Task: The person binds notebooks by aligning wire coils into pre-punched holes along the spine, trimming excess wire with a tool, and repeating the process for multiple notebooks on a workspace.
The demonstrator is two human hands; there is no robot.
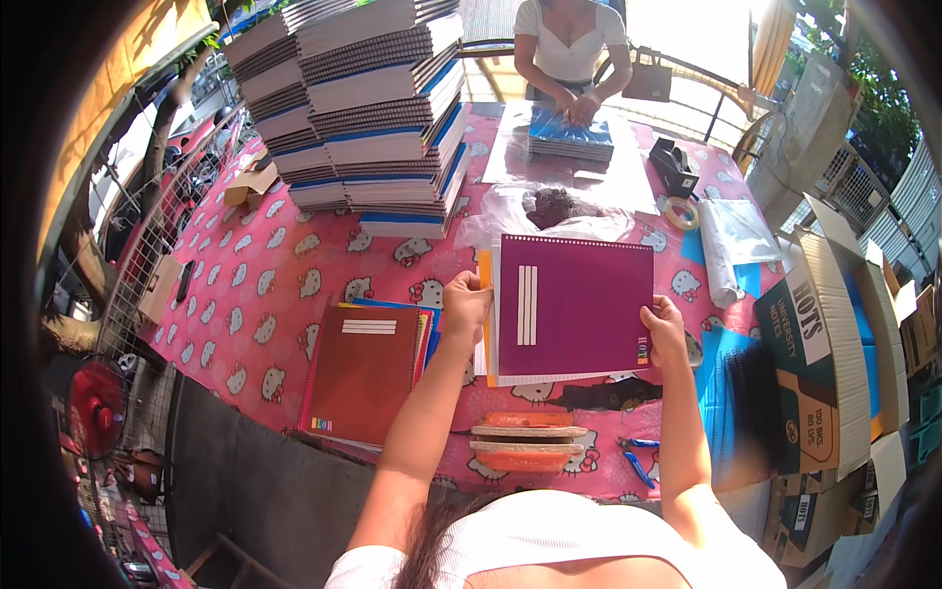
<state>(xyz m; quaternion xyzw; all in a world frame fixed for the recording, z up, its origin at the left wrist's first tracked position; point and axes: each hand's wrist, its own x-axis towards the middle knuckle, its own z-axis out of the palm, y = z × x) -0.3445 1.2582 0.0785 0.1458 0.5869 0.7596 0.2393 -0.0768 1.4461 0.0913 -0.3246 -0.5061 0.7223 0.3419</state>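
**Both hands on a purple notebook over a pink table**

Pink cloth printed with white cartoon cats covers the table [285, 294], which runs from our near edge to a far railing in bright sun. We hold a purple spiral notebook [574, 306] flat above the middle of the table. Our left hand [463, 306] is clamped on its left edge and our right hand [667, 329] is clamped on its lower right corner, thumb on the cover. An orange and a white cover edge peek out along its left side, under the purple one, so we appear to be holding a small stack.

Left of the left hand, a red-brown notebook [361, 371] lies on top of a short pile with blue and yellow edges showing. Nearer to us, below the held notebook, sit two orange sponges [528, 440] with pale tops, and just to their right a pair of blue-handled pliers [636, 459].

At far left rises a tall stack of spiral notebooks [363, 108]. Across the table another person's hands [579, 103] press on a wrapped blue bundle [569, 135] lying on clear plastic sheet. A black tape dispenser [673, 165] and a roll of tape [682, 212] lie to the right of it. An open cardboard box [819, 363] stands at our right.
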